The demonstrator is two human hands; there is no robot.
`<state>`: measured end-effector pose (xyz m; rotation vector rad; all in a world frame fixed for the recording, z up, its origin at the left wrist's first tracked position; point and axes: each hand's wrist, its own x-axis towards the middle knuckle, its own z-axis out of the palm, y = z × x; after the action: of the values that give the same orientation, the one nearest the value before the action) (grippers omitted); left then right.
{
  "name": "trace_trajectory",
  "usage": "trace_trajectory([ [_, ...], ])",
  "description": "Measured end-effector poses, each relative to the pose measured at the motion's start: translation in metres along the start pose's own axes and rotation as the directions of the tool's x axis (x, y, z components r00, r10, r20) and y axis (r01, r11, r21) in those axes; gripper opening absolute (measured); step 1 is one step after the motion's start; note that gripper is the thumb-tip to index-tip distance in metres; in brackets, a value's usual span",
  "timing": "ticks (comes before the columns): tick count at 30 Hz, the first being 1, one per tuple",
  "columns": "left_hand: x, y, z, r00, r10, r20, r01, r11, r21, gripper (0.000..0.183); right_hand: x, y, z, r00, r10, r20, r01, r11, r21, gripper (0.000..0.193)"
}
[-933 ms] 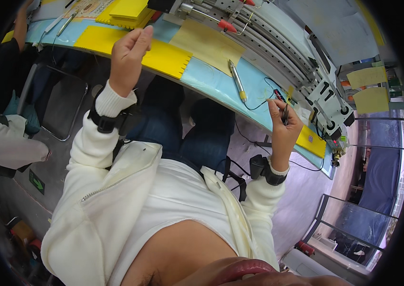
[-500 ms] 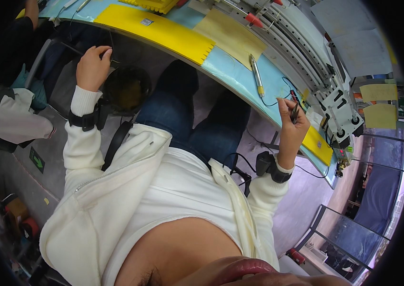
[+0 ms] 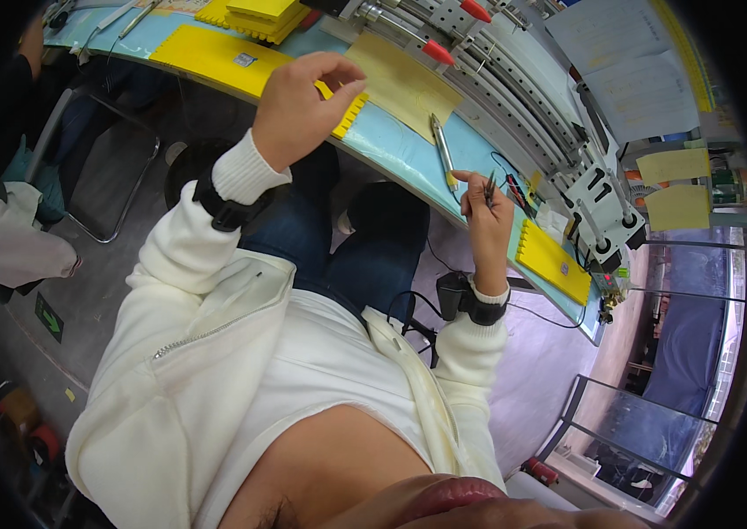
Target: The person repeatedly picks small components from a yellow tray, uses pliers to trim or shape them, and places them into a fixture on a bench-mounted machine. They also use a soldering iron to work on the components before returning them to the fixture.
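My left hand (image 3: 307, 110) is raised over the front edge of the bench, in front of a long yellow strip (image 3: 206, 60). Its thumb and forefinger are pinched together, and anything between them is too small to make out. My right hand (image 3: 488, 225) is at the bench edge farther right, closed round dark metal tweezers (image 3: 490, 189) whose points stick up past the fingers. Just beyond that hand lies a silver pen-shaped tool (image 3: 442, 152) with a yellow end. A smaller yellow toothed piece (image 3: 554, 263) lies to the right of my right hand.
Metal rails of a machine (image 3: 514, 97) with red-tipped parts run along the back of the blue bench top (image 3: 404, 132). Stacked yellow trays (image 3: 263, 18) and a tan sheet (image 3: 400, 81) lie there too. A person's arm (image 3: 31, 44) shows far left, near a metal-framed chair (image 3: 131, 198).
My left hand has swung right and up from beside the bench to over its edge, still pinched. The whole view has shifted slightly; my right hand keeps the tweezers near the bench edge.
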<state>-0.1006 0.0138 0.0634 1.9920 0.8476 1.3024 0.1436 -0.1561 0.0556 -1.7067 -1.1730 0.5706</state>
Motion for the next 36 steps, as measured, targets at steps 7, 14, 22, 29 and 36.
trace_trajectory([
  [7, 0.007, 0.013, 0.045, 0.996, 0.007, 0.094, -0.001, 0.998, -0.061, 0.012, 0.048, 0.013, 0.032, 0.972, -0.198, -0.128, 0.087, 0.807, -0.584, 0.028],
  [14, 0.001, 0.005, 0.055, 0.991, -0.030, 0.131, 0.045, 0.993, -0.110, 0.009, 0.077, 0.014, 0.053, 0.985, -0.116, -0.128, -0.033, 0.598, -0.801, 0.035],
  [22, 0.010, 0.000, 0.053, 0.988, -0.081, 0.133, 0.107, 0.974, -0.200, 0.007, 0.060, 0.003, 0.022, 0.999, -0.047, 0.006, 0.047, 0.998, -0.048, 0.017],
  [29, 0.011, -0.001, 0.065, 0.975, -0.075, 0.210, 0.132, 0.953, -0.271, 0.011, 0.047, -0.012, 0.013, 0.992, 0.022, 0.121, -0.053, 0.964, 0.259, 0.026],
  [36, 0.009, -0.003, 0.065, 0.970, -0.090, 0.226, 0.151, 0.952, -0.267, 0.011, 0.052, -0.014, 0.013, 0.973, 0.092, 0.211, -0.166, 0.915, 0.367, 0.034],
])
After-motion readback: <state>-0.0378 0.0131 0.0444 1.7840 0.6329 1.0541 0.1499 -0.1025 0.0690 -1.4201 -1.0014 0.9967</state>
